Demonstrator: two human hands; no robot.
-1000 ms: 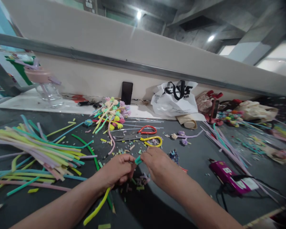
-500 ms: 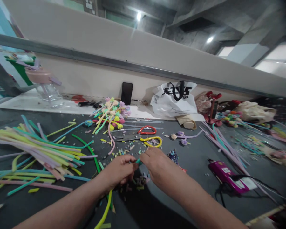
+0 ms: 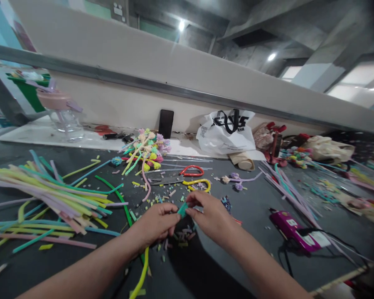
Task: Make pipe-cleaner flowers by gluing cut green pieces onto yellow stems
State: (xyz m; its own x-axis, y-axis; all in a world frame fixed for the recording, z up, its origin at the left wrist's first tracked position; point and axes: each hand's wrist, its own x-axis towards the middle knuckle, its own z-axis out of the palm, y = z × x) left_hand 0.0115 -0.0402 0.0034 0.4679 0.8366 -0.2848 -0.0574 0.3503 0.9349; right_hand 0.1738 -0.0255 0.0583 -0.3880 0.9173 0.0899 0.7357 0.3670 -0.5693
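Between my two hands is a short teal piece of pipe cleaner (image 3: 182, 210). My left hand (image 3: 161, 221) pinches its lower left end between thumb and fingers. On the other end, the thumb and index finger of my right hand (image 3: 208, 212) close on the piece. A yellow pipe cleaner (image 3: 141, 277) runs from under my left hand toward the near edge; whether that hand also holds it is hidden. Small cut bits (image 3: 184, 236) lie below the hands. Scissors (image 3: 197, 183) with one red and one yellow handle rest just beyond.
At left lies a heap of coloured pipe cleaners (image 3: 59, 189). Behind the scissors is a bunch of fuzzy flowers (image 3: 148, 147). A phone (image 3: 166, 123) leans on the partition beside a white bag (image 3: 226, 135). A purple corded device (image 3: 294, 231) sits at right, near lilac stems (image 3: 288, 189).
My right hand's fingers have loosened and shifted, so more of the teal piece shows. My left hand stays nearly in place. The view has turned slightly.
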